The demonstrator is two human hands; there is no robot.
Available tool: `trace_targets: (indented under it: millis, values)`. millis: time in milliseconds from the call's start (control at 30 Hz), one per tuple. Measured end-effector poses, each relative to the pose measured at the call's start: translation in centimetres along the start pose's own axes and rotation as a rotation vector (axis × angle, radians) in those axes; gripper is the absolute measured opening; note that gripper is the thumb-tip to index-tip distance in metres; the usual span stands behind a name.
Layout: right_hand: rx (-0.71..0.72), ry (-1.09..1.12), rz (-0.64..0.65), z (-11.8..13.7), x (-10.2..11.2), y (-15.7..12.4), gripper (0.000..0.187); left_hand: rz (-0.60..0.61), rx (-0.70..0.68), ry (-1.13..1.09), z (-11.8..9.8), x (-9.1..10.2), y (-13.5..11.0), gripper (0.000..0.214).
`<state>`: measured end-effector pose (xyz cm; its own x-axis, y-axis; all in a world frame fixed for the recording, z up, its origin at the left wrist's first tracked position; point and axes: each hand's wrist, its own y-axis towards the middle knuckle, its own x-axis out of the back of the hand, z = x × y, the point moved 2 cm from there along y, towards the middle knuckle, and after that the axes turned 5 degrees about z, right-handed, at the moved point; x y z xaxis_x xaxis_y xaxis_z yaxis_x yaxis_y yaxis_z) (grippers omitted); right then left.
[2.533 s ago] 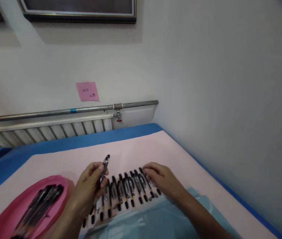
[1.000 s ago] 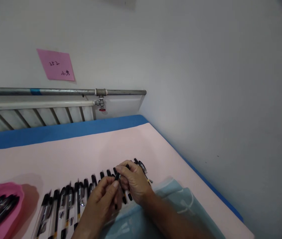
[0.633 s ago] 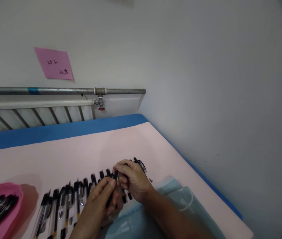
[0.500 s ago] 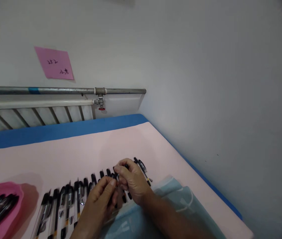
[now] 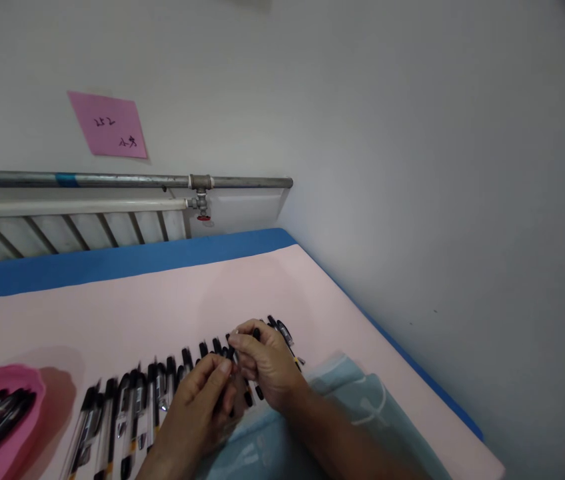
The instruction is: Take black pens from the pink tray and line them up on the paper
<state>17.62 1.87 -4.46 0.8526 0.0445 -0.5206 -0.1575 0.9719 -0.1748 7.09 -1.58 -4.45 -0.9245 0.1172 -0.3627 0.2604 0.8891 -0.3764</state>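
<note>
My left hand (image 5: 197, 403) has its thumb and fingers pinched on the dark end of a pen (image 5: 229, 351), just above the row. Close against it, my right hand (image 5: 267, 363) is closed too, its thumb and forefinger at the upper end of the same pen. Much of that pen is hidden by the fingers. Beneath and beside both hands, several capped gel pens (image 5: 125, 420) lie side by side, with black caps, clear barrels and yellow bands. More pens (image 5: 282, 331) lie just beyond my right hand.
At the left edge stands a pink basin (image 5: 37, 387) holding more black pens. Light-blue fabric (image 5: 352, 393) lies at the table's near side. The pink-topped table (image 5: 172, 303) has a blue border and meets the right wall. A radiator (image 5: 77, 230) and pipe run behind it.
Both hands keep nearly the same pose around the pen. The view has shifted very slightly; the pens in the row and the basin stay in place.
</note>
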Motion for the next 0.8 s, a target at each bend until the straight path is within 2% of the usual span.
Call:
trace_targets:
  millis: [167, 333, 533, 700, 800]
  values:
    - [-0.056, 0.012, 0.081, 0.18, -0.13, -0.19, 0.019, 0.024, 0.090, 0.002, -0.46, -0.10, -0.29, 0.030]
    - [-0.018, 0.031, -0.012, 0.21, -0.14, -0.29, 0.024, 0.007, 0.066, 0.037, -0.48, 0.02, -0.31, 0.033]
    - [-0.063, 0.052, 0.118, 0.19, -0.35, -0.30, 0.020, 0.011, 0.108, -0.047, -0.23, 0.34, -0.33, 0.033]
    - [-0.023, 0.049, 0.029, 0.16, -0.16, -0.28, 0.023, 0.019, 0.108, -0.019, -0.18, 0.39, -0.28, 0.032]
    - [-0.074, 0.076, 0.106, 0.32, -0.30, -0.31, 0.020, 0.040, 0.119, -0.028, -0.18, 0.43, -0.15, 0.034]
